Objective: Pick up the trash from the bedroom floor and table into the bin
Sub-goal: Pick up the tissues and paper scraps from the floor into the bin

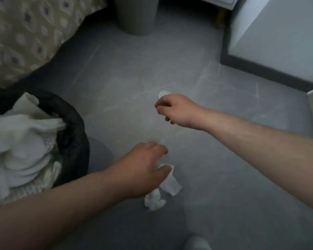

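Note:
A black-lined bin (74, 123) stands at the left, heaped with white tissues and paper. My left hand (141, 168) reaches over the grey floor and closes its fingers on a crumpled white tissue (168, 186) that trails below it to the floor. Farther out, my right hand (173, 110) is curled with a small white paper ball (162, 94) pinched at its fingertips, just above the floor.
A bed with a patterned cover (25, 37) fills the upper left. A grey cylindrical container (135, 15) stands at the top middle. A white wall with a dark skirting (260, 69) runs along the right. My white-socked foot (197, 242) shows at the bottom.

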### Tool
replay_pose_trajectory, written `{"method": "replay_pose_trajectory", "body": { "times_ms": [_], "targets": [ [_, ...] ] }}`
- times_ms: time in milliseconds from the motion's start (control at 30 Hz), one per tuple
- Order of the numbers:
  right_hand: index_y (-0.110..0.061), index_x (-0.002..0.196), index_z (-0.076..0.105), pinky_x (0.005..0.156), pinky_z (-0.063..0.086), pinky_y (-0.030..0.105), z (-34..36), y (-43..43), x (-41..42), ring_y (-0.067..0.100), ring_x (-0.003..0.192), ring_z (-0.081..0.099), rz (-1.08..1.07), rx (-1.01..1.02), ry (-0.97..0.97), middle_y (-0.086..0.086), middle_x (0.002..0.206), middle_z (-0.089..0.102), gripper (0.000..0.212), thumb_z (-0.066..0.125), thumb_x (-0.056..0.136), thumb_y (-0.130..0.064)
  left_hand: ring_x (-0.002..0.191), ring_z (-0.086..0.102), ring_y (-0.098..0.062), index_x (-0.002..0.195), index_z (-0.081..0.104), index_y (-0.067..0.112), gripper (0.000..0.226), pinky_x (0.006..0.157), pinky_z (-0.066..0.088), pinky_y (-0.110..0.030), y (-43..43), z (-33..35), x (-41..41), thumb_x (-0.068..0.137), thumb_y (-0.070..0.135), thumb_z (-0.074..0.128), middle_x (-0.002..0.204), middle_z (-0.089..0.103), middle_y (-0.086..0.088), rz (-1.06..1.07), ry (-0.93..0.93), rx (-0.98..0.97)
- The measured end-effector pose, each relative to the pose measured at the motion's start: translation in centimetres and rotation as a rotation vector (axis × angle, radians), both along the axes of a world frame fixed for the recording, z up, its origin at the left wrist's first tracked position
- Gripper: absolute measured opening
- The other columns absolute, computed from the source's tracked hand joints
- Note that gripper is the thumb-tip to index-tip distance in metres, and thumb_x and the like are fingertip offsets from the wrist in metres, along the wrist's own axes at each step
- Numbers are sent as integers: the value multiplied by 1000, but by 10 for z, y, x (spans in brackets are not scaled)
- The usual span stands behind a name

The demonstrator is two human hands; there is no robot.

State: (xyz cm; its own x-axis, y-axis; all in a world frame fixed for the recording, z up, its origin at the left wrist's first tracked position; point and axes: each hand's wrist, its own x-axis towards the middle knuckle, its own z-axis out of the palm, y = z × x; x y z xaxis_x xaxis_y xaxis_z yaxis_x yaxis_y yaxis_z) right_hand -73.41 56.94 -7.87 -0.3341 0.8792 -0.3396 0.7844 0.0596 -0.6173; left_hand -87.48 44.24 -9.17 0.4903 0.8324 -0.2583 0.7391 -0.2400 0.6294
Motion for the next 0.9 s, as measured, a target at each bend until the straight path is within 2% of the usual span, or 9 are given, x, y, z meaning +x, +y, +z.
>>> {"method": "replay_pose_trajectory", "body": {
  "times_ms": [133,267,400,500,567,633,700,767,900],
  "targets": [
    [-10,108,66,77,51,33,-22,-16,34,22,87,62,22,-70,-110,4,101,65,24,51,91,-18,134,31,-25,144,28,25,66,109,31,-34,-16,-53,30,86,42,55,150,28,-2,-165,164,-43],
    [-8,116,63,76,42,27,-36,-26,56,18,92,57,59,-114,-191,3,103,61,29,50,93,-20,146,3,-29,149,13,25,67,114,18,-40,-32,-94,30,93,37,46,160,-6,-7,-549,354,104],
    [-9,119,61,74,38,23,-45,-30,62,13,88,52,76,-139,-230,7,117,64,31,50,93,-23,146,-9,-32,150,7,29,66,115,10,-45,-36,-117,29,94,40,41,159,-14,-8,-576,450,64],
    [-10,121,59,75,37,22,-50,-29,62,13,87,51,82,-153,-243,8,120,63,32,50,94,-24,146,2,-34,148,12,32,72,110,18,-48,-41,-133,30,87,40,50,160,-5,-10,-581,462,116],
    [-9,122,59,75,37,23,-52,-28,62,13,87,50,87,-163,-248,8,121,62,33,50,94,-24,141,25,-36,142,28,32,76,102,31,-48,-39,-138,30,75,39,63,157,17,-12,-596,473,143],
    [-10,122,59,75,37,22,-54,-27,61,14,88,51,85,-182,-246,7,121,62,32,50,94,-24,116,55,-32,120,56,33,70,83,49,-40,-35,-137,31,54,45,75,136,52,-8,-623,457,134],
    [-11,122,59,75,37,23,-56,-25,62,14,89,51,74,-203,-240,6,119,61,32,50,94,-25,84,65,-22,88,68,33,49,60,49,-26,-31,-132,33,42,47,79,102,66,1,-614,437,197],
    [-11,121,59,75,38,24,-58,-23,62,15,88,52,60,-213,-238,4,112,60,32,50,94,-25,84,61,-21,82,68,25,27,54,41,-25,-29,-127,39,60,38,76,98,62,0,-585,386,209],
    [-11,118,60,75,40,26,-61,-17,65,16,86,53,45,-216,-250,-1,102,56,30,50,93,-25,111,49,-32,106,61,8,21,77,38,-36,-24,-138,45,90,17,51,120,50,-12,-441,360,-2]
  ]
}}
